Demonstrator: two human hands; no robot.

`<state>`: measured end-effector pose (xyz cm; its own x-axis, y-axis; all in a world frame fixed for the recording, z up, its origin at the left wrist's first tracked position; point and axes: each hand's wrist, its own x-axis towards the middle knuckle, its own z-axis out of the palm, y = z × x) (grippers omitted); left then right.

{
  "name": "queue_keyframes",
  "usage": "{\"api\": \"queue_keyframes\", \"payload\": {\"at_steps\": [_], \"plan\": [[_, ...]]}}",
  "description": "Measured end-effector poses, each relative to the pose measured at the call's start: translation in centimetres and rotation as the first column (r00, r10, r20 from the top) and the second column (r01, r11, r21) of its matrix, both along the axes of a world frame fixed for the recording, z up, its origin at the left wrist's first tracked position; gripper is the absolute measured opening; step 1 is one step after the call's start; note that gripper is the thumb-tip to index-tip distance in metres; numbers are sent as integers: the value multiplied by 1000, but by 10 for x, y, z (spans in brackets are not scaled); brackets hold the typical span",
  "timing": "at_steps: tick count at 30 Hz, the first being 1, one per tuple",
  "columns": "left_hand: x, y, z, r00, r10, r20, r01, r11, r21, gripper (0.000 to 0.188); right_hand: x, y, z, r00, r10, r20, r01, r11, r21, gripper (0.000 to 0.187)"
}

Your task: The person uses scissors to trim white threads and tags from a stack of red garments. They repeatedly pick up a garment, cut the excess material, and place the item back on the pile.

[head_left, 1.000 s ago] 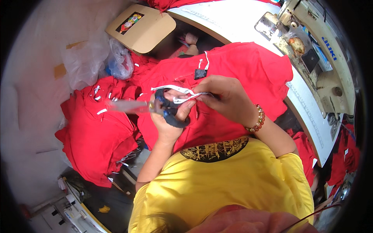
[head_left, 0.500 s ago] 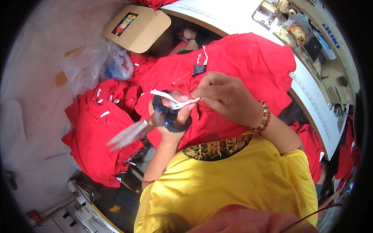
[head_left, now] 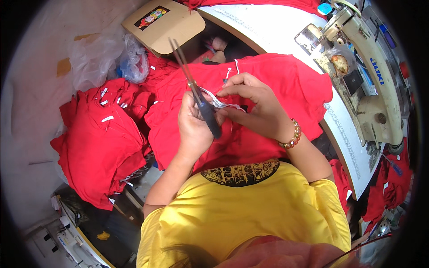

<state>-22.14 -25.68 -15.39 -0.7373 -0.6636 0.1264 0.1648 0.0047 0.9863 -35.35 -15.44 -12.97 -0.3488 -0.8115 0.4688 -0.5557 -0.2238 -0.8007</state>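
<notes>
Plastic bag (head_left: 109,58), clear and crumpled, lies at the far left on the pale floor, with something blue showing inside it at its right end; what that is cannot be told. Beside it a cardboard box (head_left: 172,24) shows only its flat brown flap with a coloured sticker, its contents hidden. Below them a heap of red shirts (head_left: 100,143) lies spread, white labels showing at the necks. In the middle the left hand (head_left: 194,127) is clamped around the dark handles of scissors (head_left: 196,94), blades pointing up and away. Just right, the right hand (head_left: 254,105) pinches a white label strip (head_left: 219,102) between closed fingertips, against the scissors, above the red shirt (head_left: 268,85) draped off the left edge of the sewing table (head_left: 277,31). A cream sewing machine (head_left: 366,76) stands at the table's right edge.
</notes>
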Motion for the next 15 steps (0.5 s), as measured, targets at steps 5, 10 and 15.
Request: {"api": "queue_keyframes", "payload": {"at_steps": [5, 10, 15], "plan": [[0, 2, 3, 999, -25, 30, 25, 1000, -1, 41, -4, -4, -4, 987, 78, 142, -95, 988, 119, 16], [3, -1, 6, 999, -22, 45, 22, 1000, 5, 38, -6, -3, -5, 898, 49, 437, -124, 982, 143, 9], [43, -37, 27, 985, -171, 4, 171, 985, 16, 35, -24, 3, -18, 439, 20, 898, -161, 985, 57, 8]]}}
